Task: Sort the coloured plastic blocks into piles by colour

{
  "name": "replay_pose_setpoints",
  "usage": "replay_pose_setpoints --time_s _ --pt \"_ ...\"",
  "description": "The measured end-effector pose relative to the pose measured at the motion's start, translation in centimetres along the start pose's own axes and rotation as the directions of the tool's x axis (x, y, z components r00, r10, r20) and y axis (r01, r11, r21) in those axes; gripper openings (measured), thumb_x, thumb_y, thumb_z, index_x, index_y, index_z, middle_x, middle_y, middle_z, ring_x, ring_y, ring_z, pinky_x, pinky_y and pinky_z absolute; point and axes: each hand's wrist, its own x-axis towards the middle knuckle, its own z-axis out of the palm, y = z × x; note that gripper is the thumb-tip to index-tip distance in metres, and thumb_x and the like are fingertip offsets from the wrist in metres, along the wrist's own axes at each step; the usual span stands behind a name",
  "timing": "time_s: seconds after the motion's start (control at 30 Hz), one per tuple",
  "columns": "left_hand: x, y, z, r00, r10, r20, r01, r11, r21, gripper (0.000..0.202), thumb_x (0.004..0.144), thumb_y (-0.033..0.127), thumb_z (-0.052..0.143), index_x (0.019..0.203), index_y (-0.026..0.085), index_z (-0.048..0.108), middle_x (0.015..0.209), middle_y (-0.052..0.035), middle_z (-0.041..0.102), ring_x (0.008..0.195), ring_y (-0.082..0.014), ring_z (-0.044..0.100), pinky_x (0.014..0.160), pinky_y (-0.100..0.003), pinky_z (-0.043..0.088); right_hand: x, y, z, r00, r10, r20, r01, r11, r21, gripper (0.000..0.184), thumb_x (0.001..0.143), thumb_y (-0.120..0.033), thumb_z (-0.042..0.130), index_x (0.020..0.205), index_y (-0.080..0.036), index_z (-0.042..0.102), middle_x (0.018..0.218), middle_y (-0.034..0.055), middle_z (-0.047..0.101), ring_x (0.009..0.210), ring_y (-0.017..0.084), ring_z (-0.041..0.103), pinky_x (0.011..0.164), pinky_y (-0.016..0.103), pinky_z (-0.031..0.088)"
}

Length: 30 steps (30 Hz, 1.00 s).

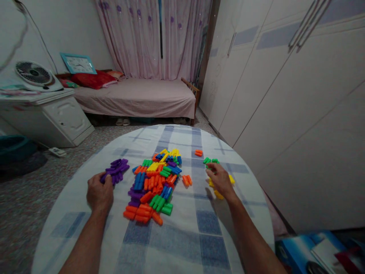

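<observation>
Many smooth plastic pieces (pixel 155 182), short rounded tubes joined side by side, lie heaped in orange, blue, green, yellow and purple on a round surface (pixel 159 247) covered by pale cloth (pixel 211 222) with blue checks. The left hand (pixel 99 192) rests at the near side of a purple pile (pixel 116 170), fingers bent; whether they grip a piece, I cannot tell. The right hand (pixel 220 179) hangs above the yellow pieces (pixel 219 195), its fingers narrow beside the green pieces (pixel 211 160); any hold is unclear. Between heap and right hand lie ridged orange pieces (pixel 187 180).
</observation>
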Motion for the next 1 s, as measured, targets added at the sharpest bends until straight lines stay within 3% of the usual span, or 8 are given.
replay_pose_setpoints --time_s 0.1,0.2,0.3,0.4,0.53,0.67,0.83,1.0 --pt "0.1 -0.1 0.1 1.000 -0.015 0.002 0.015 1.000 0.015 0.039 0.086 0.038 0.048 0.115 0.018 0.062 0.120 -0.0126 0.058 0.101 -0.0268 0.058 0.088 -0.041 0.047 -0.8 -3.0 2.5 0.969 -0.063 0.240 0.079 0.995 -0.061 0.040 0.080 -0.036 0.057 0.116 -0.018 0.060 0.111 0.0088 0.063 0.088 0.018 0.061 0.078 0.031 0.048" --pt "0.2 -0.2 0.2 1.000 -0.014 0.003 0.014 1.000 0.011 0.038 0.086 0.038 0.048 0.114 0.018 0.062 0.120 -0.0122 0.058 0.100 -0.0263 0.059 0.089 -0.041 0.047 -2.0 -4.7 4.4 0.942 -0.047 0.332 0.134 0.960 -0.245 0.045 0.080 -0.037 0.061 0.121 -0.018 0.058 0.115 0.0108 0.060 0.096 0.021 0.060 0.079 0.031 0.046" --pt "0.2 -0.3 0.2 1.000 0.001 -0.005 -0.001 1.000 -0.009 0.037 0.086 0.037 0.047 0.114 0.018 0.063 0.119 -0.0122 0.058 0.102 -0.0265 0.058 0.090 -0.041 0.047 -2.6 -4.9 5.6 0.947 -0.055 0.315 0.177 0.910 -0.374 0.035 0.086 -0.034 0.054 0.116 -0.019 0.061 0.110 0.0106 0.061 0.100 0.022 0.058 0.080 0.029 0.045" --pt "0.1 -0.3 0.2 1.000 0.004 -0.007 -0.004 1.000 -0.022 0.037 0.086 0.038 0.047 0.113 0.019 0.063 0.119 -0.0119 0.058 0.103 -0.0267 0.058 0.090 -0.041 0.047 -1.4 -3.9 5.9 0.953 -0.061 0.297 0.181 0.900 -0.396 0.033 0.089 -0.028 0.048 0.117 -0.018 0.060 0.108 0.0096 0.063 0.100 0.020 0.059 0.083 0.028 0.044" --pt "0.1 -0.2 0.2 1.000 0.004 0.001 -0.004 1.000 -0.018 0.037 0.086 0.039 0.047 0.114 0.020 0.063 0.118 -0.0123 0.058 0.102 -0.0270 0.058 0.088 -0.042 0.047 3.0 -3.2 5.3 0.977 -0.107 0.184 0.175 0.896 -0.407 0.041 0.087 -0.021 0.047 0.127 -0.016 0.053 0.122 0.0104 0.061 0.109 0.020 0.056 0.091 0.029 0.041" --pt "0.2 -0.3 0.2 1.000 -0.009 0.012 0.009 1.000 0.001 0.038 0.086 0.041 0.046 0.114 0.021 0.062 0.120 -0.0115 0.058 0.101 -0.0266 0.058 0.087 -0.041 0.047 8.4 -3.4 5.2 0.993 -0.060 0.099 0.104 0.844 -0.527 0.030 0.089 -0.022 0.045 0.116 -0.020 0.058 0.115 0.0081 0.063 0.101 0.020 0.058 0.085 0.030 0.041" --pt "0.3 -0.7 0.3 0.999 0.032 0.008 -0.032 0.999 -0.003 0.039 0.087 0.042 0.044 0.113 0.019 0.061 0.118 -0.0111 0.058 0.102 -0.0256 0.058 0.086 -0.038 0.047 12.3 -2.7 5.9 0.990 -0.015 0.140 0.106 0.734 -0.671 0.027 0.090 -0.023 0.046 0.113 -0.018 0.059 0.114 0.0115 0.062 0.106 0.024 0.055 0.085 0.034 0.038" --pt "0.2 -0.6 0.3 1.000 0.022 0.014 -0.022 1.000 -0.003 0.038 0.088 0.042 0.044 0.113 0.020 0.061 0.119 -0.0101 0.058 0.101 -0.0249 0.059 0.084 -0.037 0.047 12.8 -1.6 5.8 0.972 -0.024 0.233 0.176 0.730 -0.660 0.029 0.092 -0.037 0.047 0.110 -0.022 0.063 0.114 0.0102 0.062 0.106 0.025 0.055 0.084 0.035 0.040"
